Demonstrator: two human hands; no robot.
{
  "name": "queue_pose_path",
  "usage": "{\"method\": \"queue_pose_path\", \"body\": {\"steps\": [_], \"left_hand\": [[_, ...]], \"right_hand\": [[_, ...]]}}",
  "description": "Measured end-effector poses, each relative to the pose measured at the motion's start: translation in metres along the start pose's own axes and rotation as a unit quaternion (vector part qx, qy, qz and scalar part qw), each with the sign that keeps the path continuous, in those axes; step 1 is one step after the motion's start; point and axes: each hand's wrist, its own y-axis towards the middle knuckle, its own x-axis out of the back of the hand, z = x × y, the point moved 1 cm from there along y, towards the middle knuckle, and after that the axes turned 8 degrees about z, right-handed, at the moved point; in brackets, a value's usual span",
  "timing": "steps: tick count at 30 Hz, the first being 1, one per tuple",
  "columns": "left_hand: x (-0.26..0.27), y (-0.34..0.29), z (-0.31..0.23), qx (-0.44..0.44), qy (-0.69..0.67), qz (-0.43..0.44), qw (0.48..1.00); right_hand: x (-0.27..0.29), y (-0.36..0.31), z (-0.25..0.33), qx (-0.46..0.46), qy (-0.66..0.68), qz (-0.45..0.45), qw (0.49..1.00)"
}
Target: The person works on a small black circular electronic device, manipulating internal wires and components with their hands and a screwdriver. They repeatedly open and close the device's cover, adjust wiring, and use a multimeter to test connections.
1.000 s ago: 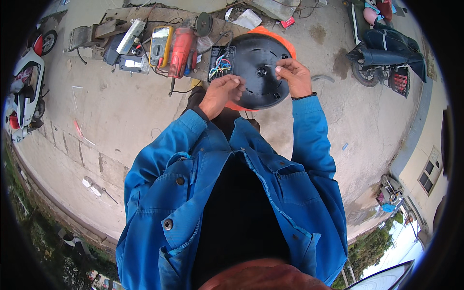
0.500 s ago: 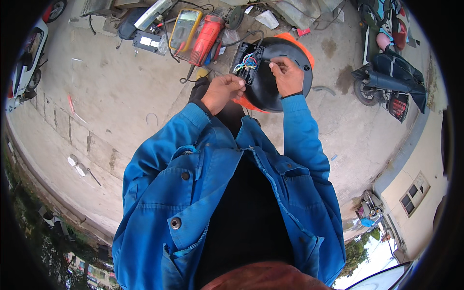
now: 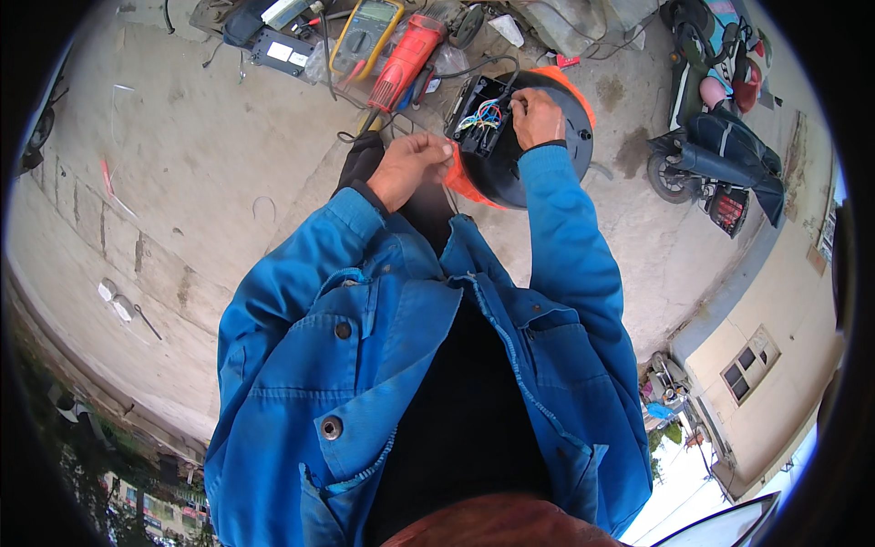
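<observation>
An opened black plastic box [image 3: 463, 98] holds a bundle of thin coloured wires [image 3: 485, 117] and rests on a round black dish-shaped base [image 3: 519, 187]. An orange piece [image 3: 583, 89] shows around the base's edge. My right hand [image 3: 540, 120] is at the box's right side, fingers curled and pinched together near a black cable; anything between the fingertips is hidden. To the left of the box and apart from it, my left hand [image 3: 410, 169] keeps thumb and fingers closed in a pinch, with anything in it too small to make out.
A yellow multimeter [image 3: 366, 38] and a red corded power tool [image 3: 410, 59] lie beyond my left hand, beside a flat dark box [image 3: 281, 53]. Concrete rubble [image 3: 570, 27] lies at the far side. A parked scooter [image 3: 720, 155] stands to the right.
My right hand has moved up and left onto the box's right side. My left hand has drawn back from the box's lower edge. The whole view has shifted a little.
</observation>
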Motion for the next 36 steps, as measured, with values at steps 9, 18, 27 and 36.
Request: {"method": "queue_pose_path", "body": {"steps": [9,18,27,36], "left_hand": [[0.014,-0.010,0.004,-0.017,-0.004,0.016,1.000],[0.016,-0.025,0.006,-0.042,-0.039,-0.002,0.998],[0.022,-0.028,0.013,-0.057,-0.052,-0.005,0.997],[0.017,-0.030,0.013,-0.061,-0.048,-0.008,0.997]], "right_hand": [[0.003,0.003,0.002,0.051,-0.002,0.030,0.998],[0.003,0.009,0.005,-0.008,-0.012,0.048,0.999],[0.002,0.007,0.001,-0.023,0.029,0.073,0.997],[0.003,0.007,0.008,0.016,0.029,0.053,0.998]]}}
